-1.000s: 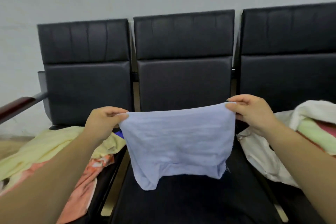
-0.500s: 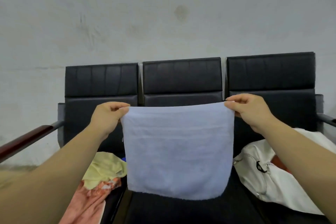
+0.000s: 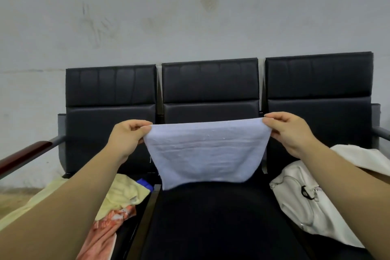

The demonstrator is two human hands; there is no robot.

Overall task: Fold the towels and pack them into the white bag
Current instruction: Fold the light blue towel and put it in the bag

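The towel (image 3: pixel 207 154), pale blue, hangs in the air above the middle seat (image 3: pixel 211 217) of a black bench, stretched by its two top corners. The left hand (image 3: pixel 126 139) pinches the left corner between thumb and curled fingers; the right hand (image 3: pixel 287 133) pinches the right corner the same way. The cloth narrows toward its lower edge, which hangs just above the seat and curves a little.

It looks light and thoroughly limp: thin fabric with faint horizontal creases that will sag wherever it is not held and will not keep a fold unless laid flat or pressed. Nothing about it seems slippery or fragile. The corners are the sensible grip, since tension between them keeps the top edge straight for the next fold.

On the right seat lies the white bag (image 3: pixel 304 202), with more white cloth (image 3: pixel 358 156) beyond it. On the left seat lie a yellow towel (image 3: pixel 124 194), a patterned orange one (image 3: pixel 105 230) and a scrap of blue (image 3: pixel 145 182).
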